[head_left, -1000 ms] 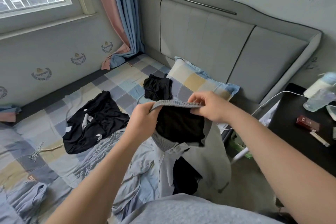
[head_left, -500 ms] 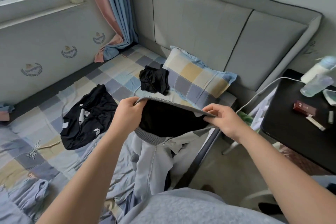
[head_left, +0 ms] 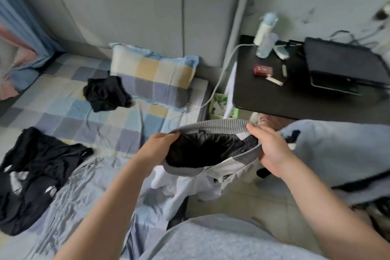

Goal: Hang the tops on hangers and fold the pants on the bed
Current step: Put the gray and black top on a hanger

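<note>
Left hand: from my station I see the left hand (head_left: 157,150) curled over the left end of a ribbed band, fingers tucked inside against the lining and pinching the knit.
Right hand: the right hand (head_left: 272,152) clamps the right end of the same band, thumb on top, fingers underneath.
Held thing: a pale grey garment with a grey ribbed knit band and shiny black lining (head_left: 211,128). The band is pulled wide between the two hands and the rest hangs below in loose folds. I cannot tell whether it is a top or pants.
Where it is: in the air in front of the person's chest, over the right edge of the bed, with its lower folds trailing onto the sheet.
On the bed: a large black garment with white marks (head_left: 35,175) lies crumpled at the left on the blue, grey and yellow checked sheet (head_left: 63,116). A small crumpled black garment (head_left: 105,96) lies further up, touching the checked pillow (head_left: 154,74).
Behind: a padded grey headboard (head_left: 147,6) and a blue curtain (head_left: 19,23).
Side table: a black side table (head_left: 285,101) carries a clear plastic bottle (head_left: 263,46), a small dark red box (head_left: 262,69) and a flat black case (head_left: 346,63). A white cable (head_left: 222,72) drops from it towards the mattress.
Right edge: a blue-grey cloth (head_left: 337,150) sits just beside the right hand, too blurred for me to identify.
</note>
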`<state>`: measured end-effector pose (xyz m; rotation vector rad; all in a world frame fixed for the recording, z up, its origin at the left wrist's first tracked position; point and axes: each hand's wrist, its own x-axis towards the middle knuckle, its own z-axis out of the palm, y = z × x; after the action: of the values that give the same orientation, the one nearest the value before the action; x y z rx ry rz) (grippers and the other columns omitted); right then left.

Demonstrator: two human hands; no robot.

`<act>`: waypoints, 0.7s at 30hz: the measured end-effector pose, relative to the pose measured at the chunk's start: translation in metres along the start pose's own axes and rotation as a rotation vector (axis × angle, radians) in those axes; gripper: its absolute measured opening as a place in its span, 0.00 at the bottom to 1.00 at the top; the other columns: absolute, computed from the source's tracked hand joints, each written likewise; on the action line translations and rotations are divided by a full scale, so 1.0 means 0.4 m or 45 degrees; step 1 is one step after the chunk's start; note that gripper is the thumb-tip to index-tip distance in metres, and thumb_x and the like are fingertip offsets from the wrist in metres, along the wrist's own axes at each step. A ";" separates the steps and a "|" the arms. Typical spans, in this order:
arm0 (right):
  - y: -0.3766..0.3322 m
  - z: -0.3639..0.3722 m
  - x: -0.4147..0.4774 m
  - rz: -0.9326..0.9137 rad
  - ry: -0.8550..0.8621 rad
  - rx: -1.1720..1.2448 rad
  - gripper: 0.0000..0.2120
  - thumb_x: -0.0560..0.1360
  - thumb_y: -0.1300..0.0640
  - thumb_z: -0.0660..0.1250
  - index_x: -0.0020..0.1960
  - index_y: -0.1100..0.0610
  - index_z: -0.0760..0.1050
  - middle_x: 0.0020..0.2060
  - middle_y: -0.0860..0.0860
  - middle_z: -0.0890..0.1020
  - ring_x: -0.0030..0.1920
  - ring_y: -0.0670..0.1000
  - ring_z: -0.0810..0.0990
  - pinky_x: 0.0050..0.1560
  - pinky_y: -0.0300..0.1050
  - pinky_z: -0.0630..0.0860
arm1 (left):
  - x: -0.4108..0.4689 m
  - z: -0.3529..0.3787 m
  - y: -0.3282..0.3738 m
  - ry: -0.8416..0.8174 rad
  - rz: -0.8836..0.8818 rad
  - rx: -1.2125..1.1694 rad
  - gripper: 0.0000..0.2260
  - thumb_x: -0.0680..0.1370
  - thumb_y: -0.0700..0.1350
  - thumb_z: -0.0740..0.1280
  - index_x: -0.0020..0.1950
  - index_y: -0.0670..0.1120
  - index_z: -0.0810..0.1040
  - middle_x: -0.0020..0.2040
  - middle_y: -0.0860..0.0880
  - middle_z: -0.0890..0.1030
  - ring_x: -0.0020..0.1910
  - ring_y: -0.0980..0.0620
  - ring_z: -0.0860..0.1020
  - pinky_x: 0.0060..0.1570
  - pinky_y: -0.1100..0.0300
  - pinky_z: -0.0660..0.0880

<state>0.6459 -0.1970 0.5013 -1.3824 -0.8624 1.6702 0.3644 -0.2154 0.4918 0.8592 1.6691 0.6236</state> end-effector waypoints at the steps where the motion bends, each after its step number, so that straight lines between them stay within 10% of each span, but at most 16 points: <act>1: 0.001 -0.044 -0.024 -0.011 0.066 0.033 0.14 0.81 0.55 0.64 0.44 0.50 0.88 0.47 0.53 0.87 0.49 0.51 0.86 0.47 0.44 0.81 | 0.004 0.045 0.012 -0.050 0.003 0.026 0.16 0.81 0.53 0.67 0.48 0.40 0.82 0.44 0.40 0.86 0.44 0.43 0.85 0.46 0.49 0.82; 16: 0.073 -0.836 -0.560 -0.211 0.909 0.111 0.11 0.80 0.55 0.65 0.49 0.59 0.84 0.50 0.65 0.85 0.48 0.60 0.83 0.52 0.51 0.74 | -0.205 0.947 0.151 -0.795 0.462 0.434 0.11 0.83 0.44 0.63 0.50 0.37 0.79 0.40 0.46 0.77 0.41 0.49 0.73 0.44 0.51 0.69; 21: 0.072 -1.059 -0.723 -0.224 1.130 0.051 0.09 0.79 0.49 0.66 0.47 0.50 0.84 0.41 0.50 0.85 0.45 0.53 0.83 0.47 0.50 0.73 | -0.306 1.233 0.232 -0.941 0.661 0.533 0.13 0.83 0.45 0.62 0.50 0.34 0.77 0.39 0.45 0.74 0.40 0.50 0.72 0.42 0.49 0.70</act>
<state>1.0868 -0.4589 0.5316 -1.7291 -0.4010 0.7792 0.8777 -0.2714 0.5078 1.6219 0.8997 0.2280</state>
